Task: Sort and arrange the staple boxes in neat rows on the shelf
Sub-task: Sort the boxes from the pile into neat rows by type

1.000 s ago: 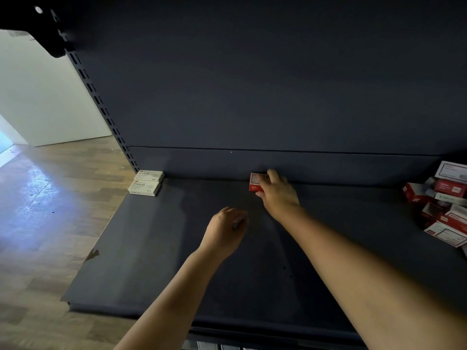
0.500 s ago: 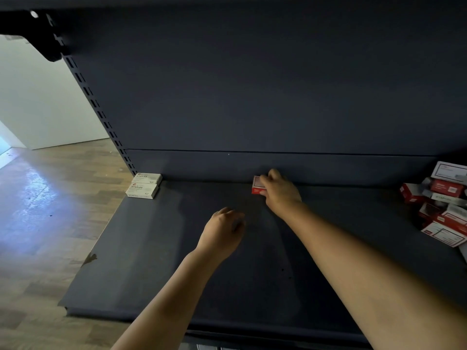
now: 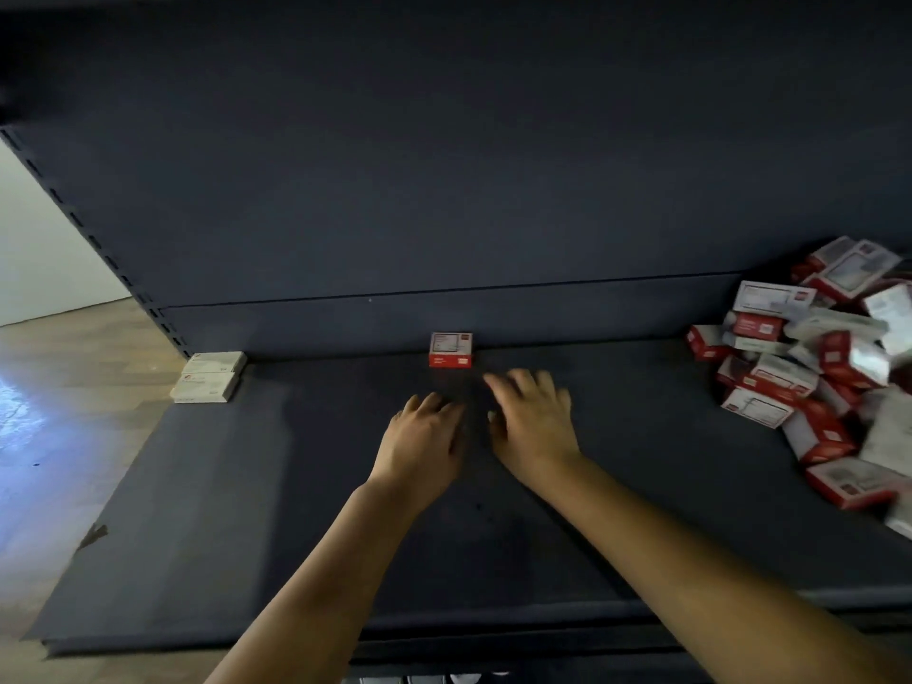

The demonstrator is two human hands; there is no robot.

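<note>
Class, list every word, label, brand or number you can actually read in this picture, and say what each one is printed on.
None can be read.
Red box at the back wall: label print too small.
White boxes at the left: markings blurred.
Heap of boxes at the right: labels blurred.

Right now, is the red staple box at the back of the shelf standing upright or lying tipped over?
Upright. The red staple box stands squarely at the shelf's back edge, its printed front facing out; neither hand touches it.

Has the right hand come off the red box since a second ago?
Yes. The right hand has let go and pulled back toward the shelf's front edge, fingers relaxed. The red box stands alone against the back panel.
</note>
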